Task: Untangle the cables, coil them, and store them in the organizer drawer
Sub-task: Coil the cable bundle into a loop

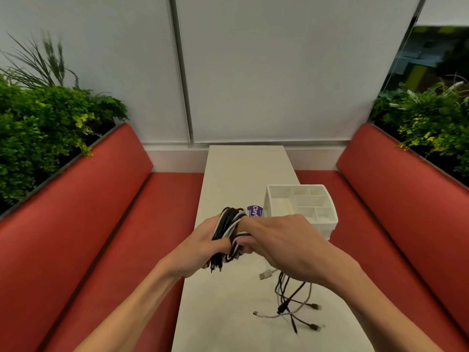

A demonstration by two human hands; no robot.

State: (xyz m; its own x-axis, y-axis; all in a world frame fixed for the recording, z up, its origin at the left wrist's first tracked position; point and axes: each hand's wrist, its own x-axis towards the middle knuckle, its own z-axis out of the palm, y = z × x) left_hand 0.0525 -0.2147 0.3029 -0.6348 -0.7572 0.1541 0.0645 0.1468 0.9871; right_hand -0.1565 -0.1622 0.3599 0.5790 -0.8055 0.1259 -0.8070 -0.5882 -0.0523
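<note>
At frame centre the left hand (200, 240) grips a looped bundle of black and white cables (228, 223), apparently steadying it so the right hand (284, 245), also curled round it, can wind in the tails (291, 301) trailing lower right.

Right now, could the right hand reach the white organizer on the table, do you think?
Probably yes. The organizer sits just beyond the right hand, with nothing showing between them. However, that hand and the left hand both grip the cable bundle, so it would carry the cables along.
</note>
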